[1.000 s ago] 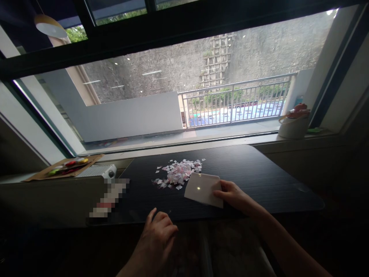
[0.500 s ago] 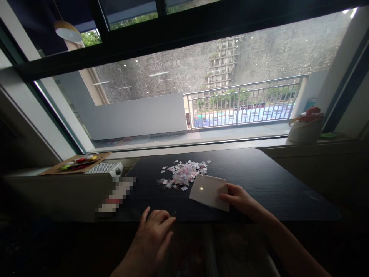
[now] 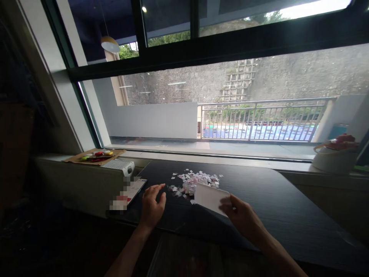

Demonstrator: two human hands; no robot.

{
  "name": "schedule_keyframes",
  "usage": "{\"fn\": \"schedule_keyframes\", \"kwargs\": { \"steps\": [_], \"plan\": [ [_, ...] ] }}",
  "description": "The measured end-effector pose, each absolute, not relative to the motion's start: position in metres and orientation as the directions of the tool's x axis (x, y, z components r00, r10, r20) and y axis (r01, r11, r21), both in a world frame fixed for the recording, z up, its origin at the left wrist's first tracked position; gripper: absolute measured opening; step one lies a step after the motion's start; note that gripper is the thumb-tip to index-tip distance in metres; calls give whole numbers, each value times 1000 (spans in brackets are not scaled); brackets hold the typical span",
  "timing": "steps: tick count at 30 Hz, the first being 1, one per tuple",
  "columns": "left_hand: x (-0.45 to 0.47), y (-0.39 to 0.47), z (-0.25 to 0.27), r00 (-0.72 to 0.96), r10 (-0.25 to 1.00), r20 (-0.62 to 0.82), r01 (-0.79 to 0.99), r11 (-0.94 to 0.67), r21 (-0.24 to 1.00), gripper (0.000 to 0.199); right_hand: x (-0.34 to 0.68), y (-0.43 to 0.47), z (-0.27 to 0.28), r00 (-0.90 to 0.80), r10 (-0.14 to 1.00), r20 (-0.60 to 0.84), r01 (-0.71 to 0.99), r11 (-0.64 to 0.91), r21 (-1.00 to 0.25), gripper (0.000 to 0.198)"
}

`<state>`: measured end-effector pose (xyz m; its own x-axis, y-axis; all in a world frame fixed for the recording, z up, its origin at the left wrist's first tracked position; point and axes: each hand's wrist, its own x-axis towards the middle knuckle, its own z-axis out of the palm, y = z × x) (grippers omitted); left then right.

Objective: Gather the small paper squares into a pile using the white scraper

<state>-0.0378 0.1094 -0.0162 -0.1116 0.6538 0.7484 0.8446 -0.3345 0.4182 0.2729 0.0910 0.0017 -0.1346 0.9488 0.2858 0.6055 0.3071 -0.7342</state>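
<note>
A loose pile of small white and pinkish paper bits [image 3: 198, 180] lies on the dark table [image 3: 276, 204]. My right hand [image 3: 245, 215] grips a flat white plastic scraper [image 3: 211, 198] by its right end, thumb on the near face. The scraper stands tilted at the near right side of the pile and hides part of it. To the left of the pile, my left hand [image 3: 154, 202] hovers over or rests on the table, I cannot tell which. Its fingers curve toward the paper bits, with the thumb apart and nothing held.
At the table's left edge lies a flat device [image 3: 135, 188], partly pixelated. Behind it are a white box with a knob [image 3: 121, 166] and a brown sheet [image 3: 77, 157] bearing colourful items. A pale jug [image 3: 331, 157] stands on the right sill before a large window.
My left hand has moved forward from the near edge to beside the pile. The scraper stays in my right hand, now tilted more upright. The camera view has shifted.
</note>
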Motion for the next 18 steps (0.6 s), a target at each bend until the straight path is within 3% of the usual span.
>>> {"fn": "schedule_keyframes", "kwargs": {
  "steps": [8,11,15,18],
  "plan": [
    [-37,112,-27,-155,650,744,841,-309,445,27,267,83,24,-193,940,280,722,329,-608,22],
    [-35,110,-26,-119,664,738,848,-319,423,27,274,73,24,-120,951,286,793,265,-548,20],
    [-29,106,-24,-35,695,718,856,-350,381,27,296,57,22,8,973,229,793,133,-595,24],
    [-24,102,-23,19,712,702,866,-363,344,28,303,53,18,50,964,261,757,133,-639,28]
  ]
}}
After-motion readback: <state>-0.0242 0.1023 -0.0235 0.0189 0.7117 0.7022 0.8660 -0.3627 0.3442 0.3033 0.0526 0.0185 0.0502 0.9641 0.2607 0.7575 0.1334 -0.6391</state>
